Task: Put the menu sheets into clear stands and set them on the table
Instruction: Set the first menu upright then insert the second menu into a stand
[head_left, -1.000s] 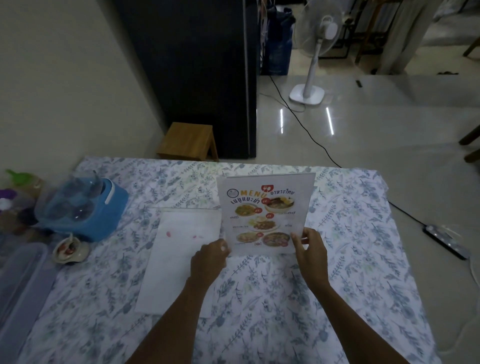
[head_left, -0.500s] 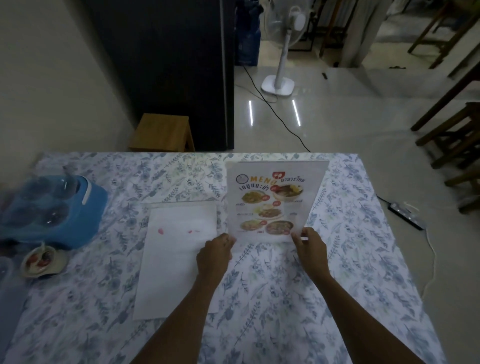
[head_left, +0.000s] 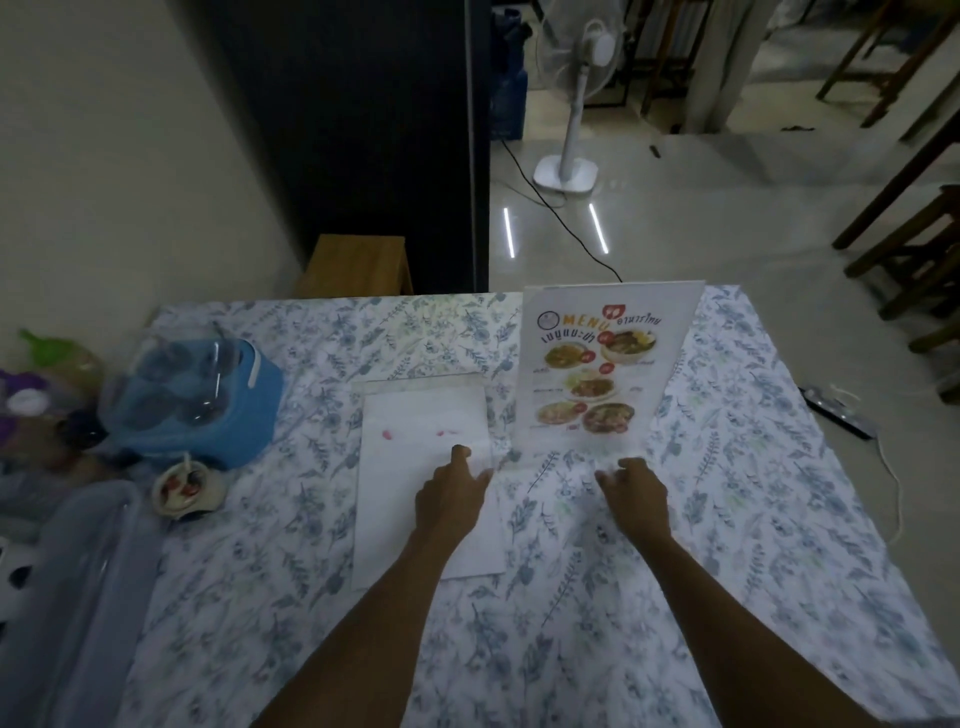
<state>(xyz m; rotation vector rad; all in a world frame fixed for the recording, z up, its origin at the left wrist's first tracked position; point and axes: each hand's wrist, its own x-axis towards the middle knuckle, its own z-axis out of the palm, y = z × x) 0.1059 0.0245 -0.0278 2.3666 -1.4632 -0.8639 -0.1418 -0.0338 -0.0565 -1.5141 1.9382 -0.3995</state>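
A colour menu sheet in a clear stand (head_left: 597, 369) stands upright on the floral tablecloth (head_left: 727, 519), right of centre. A white sheet lying face down (head_left: 421, 467) rests flat to its left, with a second clear stand edge showing at its far end. My left hand (head_left: 452, 493) rests on the white sheet's right edge, fingers spread. Just in front of the stand's base, my right hand (head_left: 636, 491) hovers with loose fingers, holding nothing.
A blue container with a clear lid (head_left: 192, 395) and a small sauce cup (head_left: 184, 488) sit at the left. A clear plastic box (head_left: 72, 571) lies at the near left edge. Beyond the table are a wooden stool (head_left: 358, 265), a standing fan (head_left: 571, 104) and chairs (head_left: 914, 234).
Both hands held the menu stand's lower corners earlier. Now they have let go; the stand sits on the table farther right, and my left hand has moved onto the white sheet.
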